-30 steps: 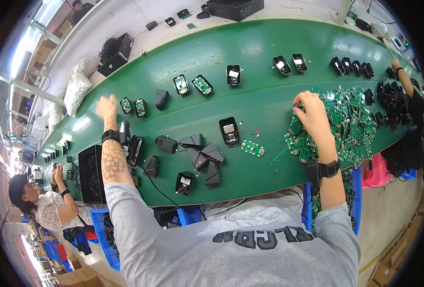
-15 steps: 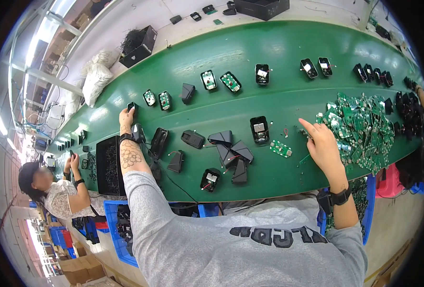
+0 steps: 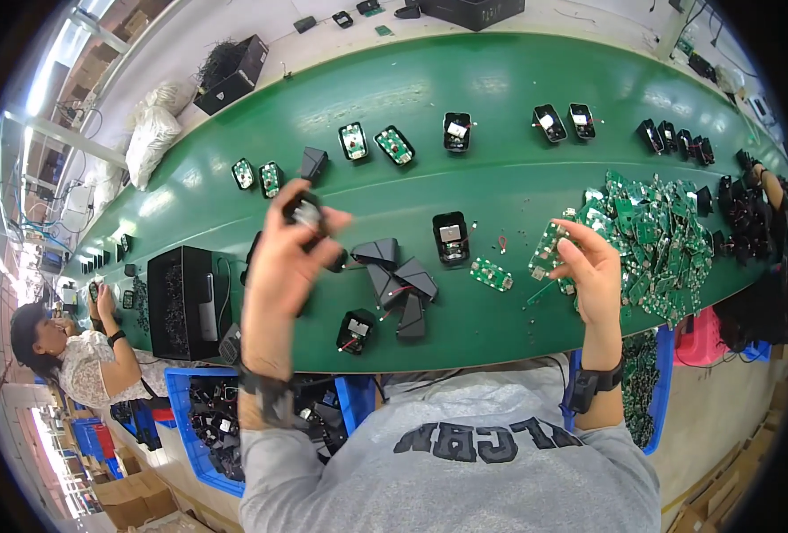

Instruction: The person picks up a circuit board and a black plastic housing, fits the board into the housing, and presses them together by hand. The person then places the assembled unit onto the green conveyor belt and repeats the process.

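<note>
My left hand point(image 3: 280, 266), smeared by motion, is raised over the left part of the bench and grips a small black plastic housing point(image 3: 305, 211) with something pale inside. My right hand point(image 3: 595, 274) pinches a green circuit board point(image 3: 547, 252) between thumb and fingers, beside a large heap of circuit boards point(image 3: 665, 244). Between the hands lie an open black housing point(image 3: 451, 236) with a white part inside and a loose circuit board point(image 3: 492, 274). Several dark wedge-shaped housings point(image 3: 416, 281) form a cluster nearer my left hand. Another open housing point(image 3: 356, 330) rests by the front edge.
Along the back of the green bench point(image 3: 518, 80) stand housings with boards point(image 3: 353, 141) in a spaced row. A black bin point(image 3: 159, 302) of small dark parts is at left. Blue crates point(image 3: 200, 444) sit below the front edge. A co-worker point(image 3: 83, 355) works at far left.
My left hand has moved right and nearer, carrying a black housing from the left of the bench. My right hand, pointing and without a board before, now holds a circuit board. The view has shifted slightly.
</note>
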`<state>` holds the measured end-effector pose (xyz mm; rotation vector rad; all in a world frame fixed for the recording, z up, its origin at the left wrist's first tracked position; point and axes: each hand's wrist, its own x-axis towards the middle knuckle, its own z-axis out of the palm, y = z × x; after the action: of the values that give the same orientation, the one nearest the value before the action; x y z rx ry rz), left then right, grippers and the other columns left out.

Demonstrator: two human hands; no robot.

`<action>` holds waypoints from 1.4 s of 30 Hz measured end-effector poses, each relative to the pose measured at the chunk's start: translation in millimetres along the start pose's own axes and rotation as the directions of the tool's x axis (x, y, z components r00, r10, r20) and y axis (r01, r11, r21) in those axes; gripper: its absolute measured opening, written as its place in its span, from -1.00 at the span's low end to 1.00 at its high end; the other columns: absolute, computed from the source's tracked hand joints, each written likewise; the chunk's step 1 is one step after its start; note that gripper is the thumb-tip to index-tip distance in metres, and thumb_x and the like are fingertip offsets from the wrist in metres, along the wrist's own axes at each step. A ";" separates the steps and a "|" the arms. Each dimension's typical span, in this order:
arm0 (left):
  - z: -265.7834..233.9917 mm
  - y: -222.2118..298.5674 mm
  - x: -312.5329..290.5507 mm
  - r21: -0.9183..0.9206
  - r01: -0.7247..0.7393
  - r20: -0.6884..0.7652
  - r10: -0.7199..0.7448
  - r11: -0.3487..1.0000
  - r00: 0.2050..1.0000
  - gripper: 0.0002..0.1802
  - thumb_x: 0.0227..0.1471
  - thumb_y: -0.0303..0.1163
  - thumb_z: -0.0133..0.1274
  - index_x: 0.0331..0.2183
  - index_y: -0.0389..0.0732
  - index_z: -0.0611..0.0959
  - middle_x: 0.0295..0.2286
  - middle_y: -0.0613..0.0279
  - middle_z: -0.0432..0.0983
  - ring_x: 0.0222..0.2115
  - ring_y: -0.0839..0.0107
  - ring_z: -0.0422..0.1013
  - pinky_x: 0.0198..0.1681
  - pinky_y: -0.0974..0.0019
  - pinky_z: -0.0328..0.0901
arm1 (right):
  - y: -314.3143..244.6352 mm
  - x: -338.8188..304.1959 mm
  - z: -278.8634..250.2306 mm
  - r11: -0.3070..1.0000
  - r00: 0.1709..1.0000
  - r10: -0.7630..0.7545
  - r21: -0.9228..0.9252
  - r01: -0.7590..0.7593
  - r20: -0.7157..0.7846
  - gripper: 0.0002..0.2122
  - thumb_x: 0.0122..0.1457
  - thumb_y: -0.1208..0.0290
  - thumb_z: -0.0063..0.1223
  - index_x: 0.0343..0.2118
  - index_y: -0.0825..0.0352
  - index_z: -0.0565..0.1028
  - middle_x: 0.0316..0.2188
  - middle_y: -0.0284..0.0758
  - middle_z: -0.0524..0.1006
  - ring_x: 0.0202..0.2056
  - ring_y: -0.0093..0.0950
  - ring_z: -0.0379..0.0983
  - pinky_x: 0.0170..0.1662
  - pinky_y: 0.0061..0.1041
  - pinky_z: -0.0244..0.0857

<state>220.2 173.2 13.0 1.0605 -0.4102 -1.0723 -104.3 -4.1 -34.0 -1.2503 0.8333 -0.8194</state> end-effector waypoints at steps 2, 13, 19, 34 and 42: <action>46.5 -29.5 -26.5 -0.105 0.168 0.099 -0.158 0.980 0.982 -0.35 0.00 -0.60 -0.09 0.16 -0.09 0.22 -0.12 -0.02 0.39 0.03 -0.02 0.34 -0.13 0.10 0.48 | 4.2 2.4 0.9 0.987 0.998 0.045 0.151 -0.051 0.043 -0.74 0.17 0.52 0.04 -0.07 0.44 0.48 -0.34 -0.36 0.54 -0.40 -0.65 0.48 -0.42 -0.65 0.50; 109.4 -92.2 -35.9 -0.271 0.326 0.312 -0.238 0.906 0.920 -0.15 -0.01 -0.64 -0.05 0.27 -0.08 0.01 0.05 -0.06 0.28 0.12 -0.06 0.21 0.03 -0.13 0.33 | -1.4 -12.1 6.2 0.946 0.973 0.103 0.283 -0.161 0.207 -0.88 0.10 0.56 0.08 -0.29 0.39 0.46 -0.50 -0.41 0.52 -0.60 -0.75 0.34 -0.68 -0.80 0.06; 123.2 -94.6 -34.3 -0.205 0.365 0.344 -0.282 0.908 0.895 -0.17 -0.01 -0.65 -0.13 0.27 -0.07 0.01 0.05 0.05 0.27 0.11 0.11 0.25 0.08 -0.11 0.29 | -11.3 -16.2 16.8 0.944 0.975 0.072 0.301 -0.134 0.208 -0.91 0.08 0.59 0.09 -0.34 0.44 0.45 -0.56 -0.32 0.51 -0.70 -0.69 0.37 -0.71 -0.75 0.15; 129.6 -106.1 -37.2 -0.152 0.306 0.319 -0.246 0.940 0.915 -0.13 -0.07 -0.61 -0.09 0.27 -0.13 0.00 0.06 -0.02 0.25 0.07 0.12 0.29 0.04 -0.08 0.33 | -13.6 -22.6 29.5 0.989 0.972 -0.145 -0.011 0.149 0.186 -0.91 0.07 0.70 0.09 -0.34 0.48 0.51 -0.47 -0.32 0.52 -0.57 -0.61 0.48 -0.55 -0.68 0.35; 135.1 -112.7 -41.2 -0.032 0.202 0.343 -0.179 0.979 0.922 -0.06 -0.09 -0.76 -0.03 0.28 -0.13 -0.02 0.09 0.11 0.17 0.04 0.29 0.27 0.07 0.07 0.32 | -14.9 -18.1 29.9 0.849 0.886 -0.382 -0.280 0.449 0.263 -0.83 -0.05 0.71 0.17 -0.35 0.38 0.58 -0.43 -0.30 0.51 -0.50 -0.56 0.48 -0.47 -0.65 0.35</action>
<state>45.8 132.6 -11.2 0.8683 -0.5501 -1.4430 -87.5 23.6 -14.1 -1.8299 0.5533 -0.9017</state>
